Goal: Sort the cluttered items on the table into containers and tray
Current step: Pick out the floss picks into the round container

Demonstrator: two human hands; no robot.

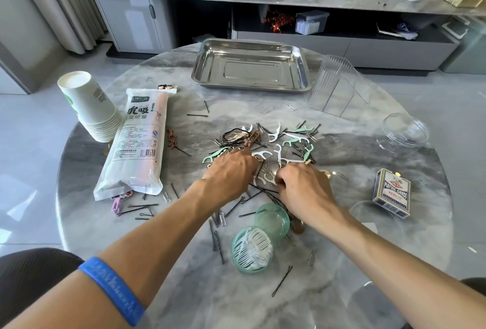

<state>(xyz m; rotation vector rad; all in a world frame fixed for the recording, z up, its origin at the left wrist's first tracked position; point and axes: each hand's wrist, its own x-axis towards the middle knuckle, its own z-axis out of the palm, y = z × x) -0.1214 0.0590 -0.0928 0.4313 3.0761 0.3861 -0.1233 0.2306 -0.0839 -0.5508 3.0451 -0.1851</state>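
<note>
A heap of white and green floss picks [286,141], black hairpins, paper clips and hair ties lies mid-table. My left hand [231,170] rests palm down on the heap's near left edge, fingers curled into the items. My right hand [302,186] sits beside it on the near right edge, fingers curled down among white floss picks; what either pinches is hidden. A green round container [251,249] holding white floss picks lies near me, its lid [272,219] beside it. The steel tray [249,65] stands empty at the far side.
A stack of paper cups [89,107] and a bag of straws [139,144] lie at the left. Clear plastic holder [339,86], clear round tub [406,130] and a card deck [391,191] sit at the right. Loose hairpins [218,242] scatter over the near table.
</note>
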